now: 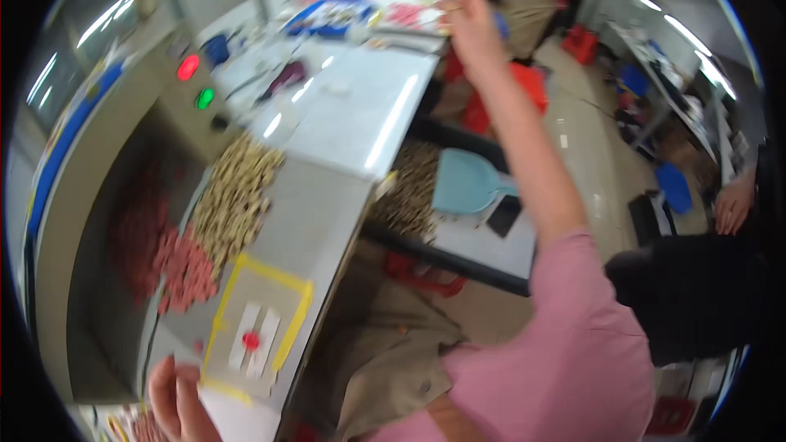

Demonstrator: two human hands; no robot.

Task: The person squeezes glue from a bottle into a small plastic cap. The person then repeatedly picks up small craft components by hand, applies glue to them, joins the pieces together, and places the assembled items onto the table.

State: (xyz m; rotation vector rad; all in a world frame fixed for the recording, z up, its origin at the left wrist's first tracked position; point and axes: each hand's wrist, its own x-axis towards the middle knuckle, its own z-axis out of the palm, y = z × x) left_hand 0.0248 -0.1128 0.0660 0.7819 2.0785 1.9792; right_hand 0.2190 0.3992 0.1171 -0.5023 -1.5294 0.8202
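- Left hand point(176, 397): located at lower left, beside the yellow tape frame point(292, 325); fingers are bent, and whether anything is gripped cannot be told.
- Right hand point(472, 20): raised at upper centre, near pink pieces on the table; fingers are curled and blurred, so hold cannot be confirmed.
- Red piece point(250, 341): placed on white strips point(238, 354) inside the frame, lower left of centre.
- Pink pieces point(187, 272) and pale pieces point(236, 196): heaped against each other, left of centre.
- Red button point(188, 67) and green button point(205, 98): mounted at upper left.
- Light-blue dustpan point(463, 182): seen right of centre, beside brown pieces point(412, 192).
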